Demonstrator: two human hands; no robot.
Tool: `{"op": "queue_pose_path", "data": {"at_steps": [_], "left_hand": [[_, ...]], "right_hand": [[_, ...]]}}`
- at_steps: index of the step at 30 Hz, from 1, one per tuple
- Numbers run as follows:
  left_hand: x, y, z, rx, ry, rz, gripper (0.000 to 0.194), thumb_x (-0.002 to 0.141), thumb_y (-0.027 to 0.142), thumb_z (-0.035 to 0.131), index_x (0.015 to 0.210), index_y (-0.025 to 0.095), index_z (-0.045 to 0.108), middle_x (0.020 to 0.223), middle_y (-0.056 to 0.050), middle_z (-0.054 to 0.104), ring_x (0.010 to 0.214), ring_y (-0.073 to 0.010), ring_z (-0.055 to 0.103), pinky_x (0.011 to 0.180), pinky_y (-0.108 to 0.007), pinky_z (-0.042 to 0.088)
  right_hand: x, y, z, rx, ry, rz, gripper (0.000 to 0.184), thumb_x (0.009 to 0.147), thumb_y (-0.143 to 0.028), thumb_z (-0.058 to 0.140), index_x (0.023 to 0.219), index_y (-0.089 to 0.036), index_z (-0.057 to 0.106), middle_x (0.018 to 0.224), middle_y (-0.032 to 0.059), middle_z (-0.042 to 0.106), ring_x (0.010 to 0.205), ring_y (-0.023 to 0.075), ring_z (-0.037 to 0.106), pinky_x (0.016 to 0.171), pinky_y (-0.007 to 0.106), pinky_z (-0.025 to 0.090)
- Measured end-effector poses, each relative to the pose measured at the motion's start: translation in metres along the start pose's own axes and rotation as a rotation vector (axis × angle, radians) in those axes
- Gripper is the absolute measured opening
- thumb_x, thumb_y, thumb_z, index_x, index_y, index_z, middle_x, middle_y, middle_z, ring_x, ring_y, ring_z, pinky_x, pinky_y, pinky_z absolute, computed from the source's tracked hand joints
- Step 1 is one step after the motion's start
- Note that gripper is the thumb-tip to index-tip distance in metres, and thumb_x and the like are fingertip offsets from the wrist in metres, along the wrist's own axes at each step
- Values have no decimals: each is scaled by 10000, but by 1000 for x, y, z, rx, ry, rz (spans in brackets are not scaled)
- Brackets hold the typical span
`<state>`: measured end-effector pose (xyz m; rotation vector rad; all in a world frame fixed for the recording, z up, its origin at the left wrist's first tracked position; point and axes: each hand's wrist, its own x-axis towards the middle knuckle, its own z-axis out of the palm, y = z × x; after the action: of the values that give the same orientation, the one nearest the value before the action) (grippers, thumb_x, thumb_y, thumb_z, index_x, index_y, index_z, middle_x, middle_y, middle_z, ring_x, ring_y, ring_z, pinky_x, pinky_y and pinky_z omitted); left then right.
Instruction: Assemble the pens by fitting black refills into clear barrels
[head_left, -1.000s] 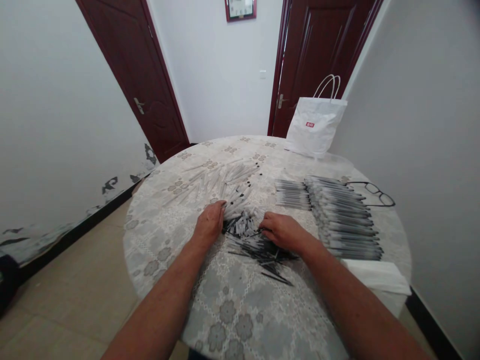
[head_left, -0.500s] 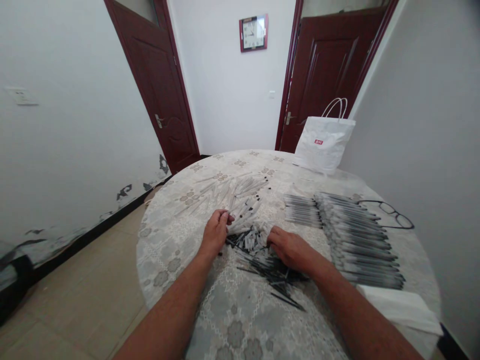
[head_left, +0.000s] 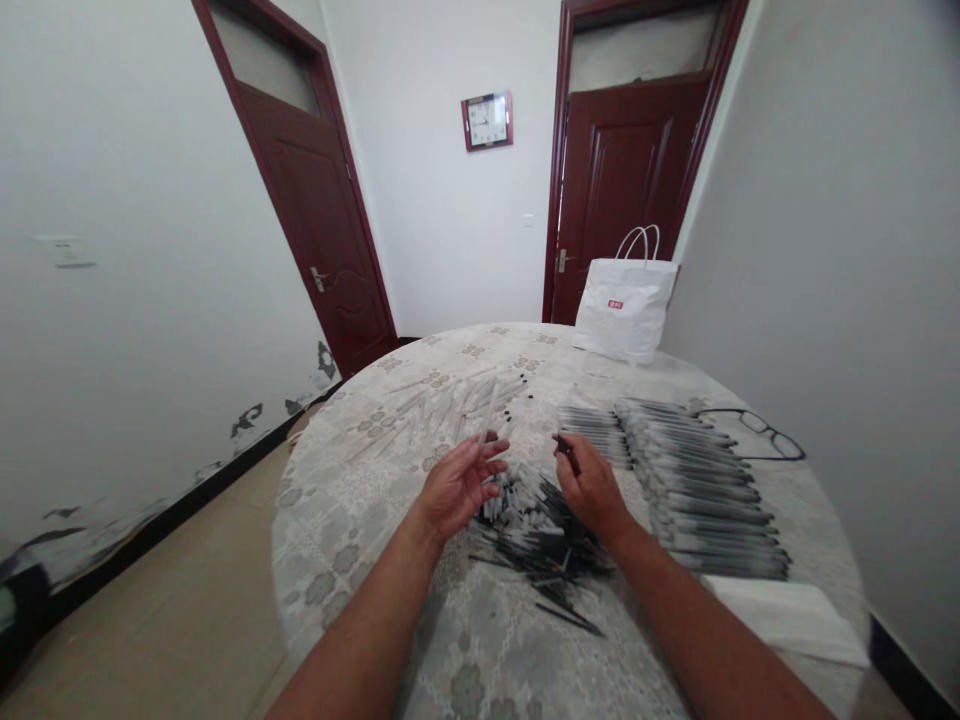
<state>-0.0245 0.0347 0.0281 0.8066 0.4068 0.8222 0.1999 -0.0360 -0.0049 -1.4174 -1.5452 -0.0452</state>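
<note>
My left hand point(head_left: 457, 492), palm turned up and outer fingers loosely spread, pinches a clear pen barrel point(head_left: 489, 418) that points away from me. Across from it, my right hand point(head_left: 594, 488) has a small dark pen part point(head_left: 561, 441) between thumb and fingertips; its exact kind is too small to tell. Between and below both hands lies a heap of black ink refills point(head_left: 551, 550) mixed with small whitish pen parts point(head_left: 525, 492). Loose clear barrels point(head_left: 431, 410) are scattered beyond my left hand, with a few small black pieces among them.
Right of my hands, a thick stack of pens point(head_left: 705, 500) adjoins a smaller row of pens point(head_left: 592, 425). Eyeglasses point(head_left: 757, 435), a folded white sheet point(head_left: 787, 615) and a white bag point(head_left: 626, 310) also rest on the round table point(head_left: 330, 590).
Both hands have lifted from the heap. My left hand has turned palm up with a barrel; my right has brought up a small dark part. The view has tilted upward.
</note>
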Motion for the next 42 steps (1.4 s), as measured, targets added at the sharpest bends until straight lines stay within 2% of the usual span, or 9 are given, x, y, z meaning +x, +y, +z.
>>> {"op": "queue_pose_path", "data": {"at_steps": [4, 7, 10, 13, 15, 22, 26, 33, 42], "left_hand": [[2, -5, 4, 10, -62, -15, 216, 906, 334, 630, 1041, 172, 585, 1211, -159, 673, 985, -239, 699, 629, -276, 563], [2, -10, 8, 20, -113, -30, 200, 902, 337, 631, 1001, 175, 571, 1220, -160, 660, 1062, -271, 674, 669, -312, 571], [2, -15, 11, 22, -74, 16, 183, 881, 312, 665, 980, 175, 594, 1146, -102, 654, 896, -180, 673, 604, -261, 540], [2, -20, 11, -9, -24, 40, 183, 836, 271, 720, 933, 164, 608, 953, -30, 625, 660, -81, 576, 520, -209, 470], [2, -24, 10, -27, -23, 18, 197, 813, 256, 740, 912, 158, 601, 876, -10, 599, 610, -65, 537, 515, -205, 455], [-1, -34, 7, -4, -1, -4, 300, 759, 165, 768, 980, 173, 565, 880, -28, 677, 672, -107, 639, 701, -291, 566], [-2, -38, 5, -69, 17, -3, 254, 798, 166, 741, 977, 165, 561, 896, -56, 719, 779, -160, 713, 822, -352, 577], [-2, -36, 6, -148, 51, -10, 257, 812, 155, 736, 982, 169, 544, 970, -92, 745, 830, -200, 744, 772, -336, 601], [-4, -34, 10, -194, 52, -7, 222, 821, 154, 736, 952, 160, 556, 947, -89, 750, 847, -211, 749, 761, -332, 610]], "right_hand": [[0, -2, -2, 65, 22, 102, 182, 936, -320, 448, 1016, -206, 565, 918, 67, 656, 860, 206, 624, 826, 333, 486], [0, -7, -2, 241, 12, 217, 193, 933, -380, 486, 953, -203, 559, 819, 38, 665, 734, 180, 634, 722, 297, 507], [0, -15, -2, 435, 3, 269, 229, 953, -412, 473, 945, -198, 557, 774, 23, 666, 629, 151, 610, 628, 268, 505], [-1, -25, -4, 477, 31, 236, 205, 949, -400, 507, 948, -205, 572, 719, -6, 627, 594, 134, 574, 594, 252, 485], [-2, -32, -6, 483, 31, 201, 177, 946, -377, 525, 929, -211, 580, 666, -27, 584, 571, 125, 555, 577, 244, 470], [-12, -48, -5, 479, -56, 169, 112, 917, -302, 564, 971, -211, 599, 702, -8, 648, 604, 137, 626, 585, 248, 496], [-16, -48, -3, 512, -43, 160, 97, 908, -279, 569, 970, -213, 603, 732, -2, 644, 614, 137, 626, 583, 249, 502], [-19, -46, -2, 545, 5, 140, 89, 924, -279, 570, 968, -207, 597, 768, 0, 625, 627, 129, 620, 607, 253, 511], [-17, -45, 0, 621, 19, 245, 134, 927, -321, 591, 996, -206, 606, 686, -12, 644, 557, 128, 601, 516, 238, 482]]}}
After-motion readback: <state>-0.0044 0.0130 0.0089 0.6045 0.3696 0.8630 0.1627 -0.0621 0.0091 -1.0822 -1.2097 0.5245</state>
